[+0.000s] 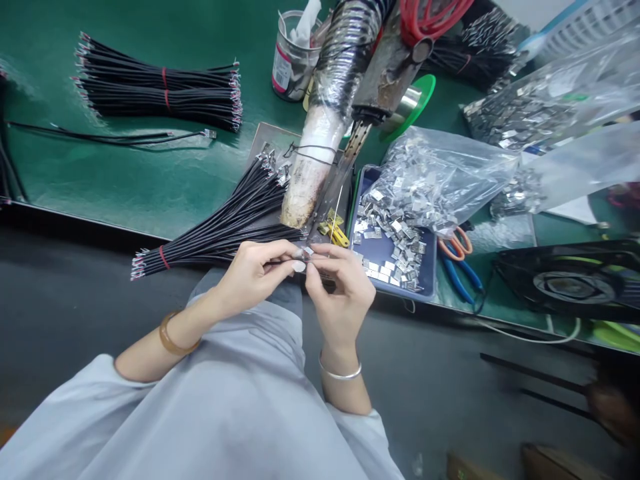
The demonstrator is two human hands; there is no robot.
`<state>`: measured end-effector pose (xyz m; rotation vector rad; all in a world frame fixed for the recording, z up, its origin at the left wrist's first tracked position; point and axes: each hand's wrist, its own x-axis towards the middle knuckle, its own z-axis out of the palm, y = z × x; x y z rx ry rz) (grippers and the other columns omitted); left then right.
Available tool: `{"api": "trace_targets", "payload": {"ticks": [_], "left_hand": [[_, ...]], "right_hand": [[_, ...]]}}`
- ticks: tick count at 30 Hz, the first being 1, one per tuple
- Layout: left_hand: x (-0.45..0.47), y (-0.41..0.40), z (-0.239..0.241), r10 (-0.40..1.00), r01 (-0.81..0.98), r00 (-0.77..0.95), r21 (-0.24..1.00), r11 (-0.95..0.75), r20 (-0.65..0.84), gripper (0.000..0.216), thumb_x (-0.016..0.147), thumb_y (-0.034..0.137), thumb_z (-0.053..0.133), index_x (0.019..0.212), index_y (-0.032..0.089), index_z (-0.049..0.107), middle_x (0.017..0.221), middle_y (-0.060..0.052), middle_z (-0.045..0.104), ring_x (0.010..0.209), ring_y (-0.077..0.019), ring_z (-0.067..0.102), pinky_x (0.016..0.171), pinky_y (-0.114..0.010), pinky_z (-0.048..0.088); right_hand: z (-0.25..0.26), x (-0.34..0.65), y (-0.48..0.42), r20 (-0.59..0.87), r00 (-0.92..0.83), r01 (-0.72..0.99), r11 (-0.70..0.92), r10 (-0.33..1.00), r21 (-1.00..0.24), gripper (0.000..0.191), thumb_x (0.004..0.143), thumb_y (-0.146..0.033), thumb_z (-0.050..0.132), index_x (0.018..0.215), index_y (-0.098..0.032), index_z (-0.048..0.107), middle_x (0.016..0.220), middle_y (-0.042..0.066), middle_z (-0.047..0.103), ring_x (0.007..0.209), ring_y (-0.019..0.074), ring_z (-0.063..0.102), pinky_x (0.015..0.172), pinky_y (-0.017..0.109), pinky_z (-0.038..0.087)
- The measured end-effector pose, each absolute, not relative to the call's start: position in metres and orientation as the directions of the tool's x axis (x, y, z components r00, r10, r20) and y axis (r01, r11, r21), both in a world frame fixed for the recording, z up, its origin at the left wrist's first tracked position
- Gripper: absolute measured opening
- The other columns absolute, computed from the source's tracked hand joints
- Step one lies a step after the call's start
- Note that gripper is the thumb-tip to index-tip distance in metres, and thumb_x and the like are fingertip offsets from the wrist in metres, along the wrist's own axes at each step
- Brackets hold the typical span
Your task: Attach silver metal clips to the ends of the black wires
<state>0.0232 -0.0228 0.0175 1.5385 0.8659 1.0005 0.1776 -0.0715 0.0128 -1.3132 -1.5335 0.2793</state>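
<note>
My left hand is closed in a pinch beside a bundle of black cables, apparently on one cable end, though the fingers hide most of it. Facing it, my right hand pinches a small silver metal connector between thumb and fingers. The fingertips of both hands nearly meet. Just above them are a mounted soldering iron, a thin strand of solder wire and a yellow piece. A red band ties the bundle, and several of its far ends carry metal connectors.
A blue tray of loose metal connectors stands at right, a plastic bag on it. Pliers lie beside it. A taped duct hangs above my hands. Another cable bundle and a jar are farther back.
</note>
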Motion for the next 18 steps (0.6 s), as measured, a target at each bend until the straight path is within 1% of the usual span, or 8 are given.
{"api": "trace_targets", "payload": {"ticks": [2, 3, 4, 6, 8, 11, 15, 18], "left_hand": [[0.0217, -0.0217, 0.0182, 0.899, -0.005, 0.429, 0.996, -0.094, 0.088, 0.014, 0.090, 0.021, 0.064, 0.079, 0.015, 0.069, 0.066, -0.001, 0.070, 0.059, -0.0101, 0.059, 0.059, -0.020, 0.046], [0.0207, -0.0210, 0.0191, 0.887, -0.018, 0.459, 0.999, -0.041, 0.045, 0.017, 0.091, 0.022, 0.063, 0.077, 0.015, 0.066, 0.062, 0.000, 0.068, 0.056, -0.0100, 0.058, 0.058, -0.020, 0.045], [0.0196, -0.0202, 0.0203, 0.874, -0.029, 0.486, 1.000, 0.011, 0.005, 0.019, 0.092, 0.023, 0.062, 0.075, 0.015, 0.064, 0.060, 0.000, 0.067, 0.053, -0.0095, 0.056, 0.056, -0.020, 0.044], [0.0176, -0.0188, 0.0230, 0.853, -0.045, 0.519, 0.995, 0.093, -0.056, 0.020, 0.091, 0.025, 0.064, 0.073, 0.016, 0.062, 0.058, 0.000, 0.067, 0.049, -0.0082, 0.052, 0.053, -0.020, 0.041], [0.0164, -0.0178, 0.0250, 0.848, -0.054, 0.523, 0.990, 0.133, -0.085, 0.020, 0.089, 0.027, 0.068, 0.074, 0.015, 0.063, 0.058, -0.001, 0.068, 0.048, -0.0079, 0.051, 0.052, -0.020, 0.039], [0.0163, -0.0174, 0.0252, 0.851, -0.059, 0.516, 0.987, 0.150, -0.099, 0.018, 0.087, 0.029, 0.071, 0.078, 0.014, 0.066, 0.060, -0.002, 0.070, 0.051, -0.0090, 0.055, 0.053, -0.020, 0.040], [0.0185, -0.0187, 0.0227, 0.867, -0.070, 0.486, 0.984, 0.163, -0.109, 0.015, 0.085, 0.028, 0.070, 0.087, 0.013, 0.067, 0.061, -0.002, 0.071, 0.053, -0.0105, 0.059, 0.056, -0.021, 0.045], [0.0215, -0.0204, 0.0228, 0.882, -0.088, 0.458, 0.981, 0.172, -0.114, 0.015, 0.083, 0.028, 0.069, 0.083, 0.014, 0.064, 0.057, 0.000, 0.066, 0.051, -0.0093, 0.055, 0.055, -0.020, 0.043]], "right_hand": [[0.0086, 0.1765, -0.0714, 0.628, 0.119, 0.668, 0.406, 0.769, -0.624, 0.015, 0.091, -0.010, 0.071, 0.092, -0.024, 0.074, 0.105, 0.003, 0.078, 0.094, 0.0164, 0.077, 0.085, 0.030, 0.065], [0.0067, 0.1764, -0.0711, 0.639, 0.109, 0.684, 0.410, 0.761, -0.604, 0.014, 0.091, -0.010, 0.071, 0.092, -0.024, 0.074, 0.106, 0.003, 0.078, 0.093, 0.0166, 0.077, 0.085, 0.031, 0.065], [0.0051, 0.1766, -0.0707, 0.628, 0.111, 0.677, 0.404, 0.770, -0.615, 0.014, 0.092, -0.011, 0.071, 0.092, -0.024, 0.074, 0.105, 0.003, 0.078, 0.093, 0.0168, 0.077, 0.084, 0.031, 0.066], [0.0032, 0.1778, -0.0703, 0.584, 0.153, 0.623, 0.381, 0.797, -0.683, 0.012, 0.094, -0.013, 0.070, 0.094, -0.024, 0.074, 0.102, 0.002, 0.078, 0.093, 0.0175, 0.077, 0.082, 0.032, 0.066], [0.0028, 0.1788, -0.0711, 0.582, 0.216, 0.569, 0.384, 0.784, -0.728, 0.011, 0.097, -0.015, 0.067, 0.097, -0.024, 0.074, 0.100, 0.002, 0.078, 0.094, 0.0179, 0.077, 0.082, 0.033, 0.065], [0.0040, 0.1783, -0.0746, 0.623, 0.263, 0.522, 0.434, 0.737, -0.734, 0.012, 0.100, -0.016, 0.062, 0.099, -0.023, 0.072, 0.100, 0.003, 0.080, 0.096, 0.0177, 0.077, 0.084, 0.033, 0.064], [0.0057, 0.1749, -0.0795, 0.596, 0.268, 0.472, 0.436, 0.757, -0.766, 0.011, 0.100, -0.017, 0.061, 0.095, -0.023, 0.069, 0.101, 0.002, 0.080, 0.095, 0.0169, 0.077, 0.082, 0.031, 0.064], [0.0062, 0.1736, -0.0799, 0.633, 0.231, 0.534, 0.448, 0.739, -0.717, 0.010, 0.097, -0.014, 0.064, 0.094, -0.023, 0.069, 0.101, 0.002, 0.080, 0.092, 0.0166, 0.078, 0.080, 0.030, 0.065]]}}
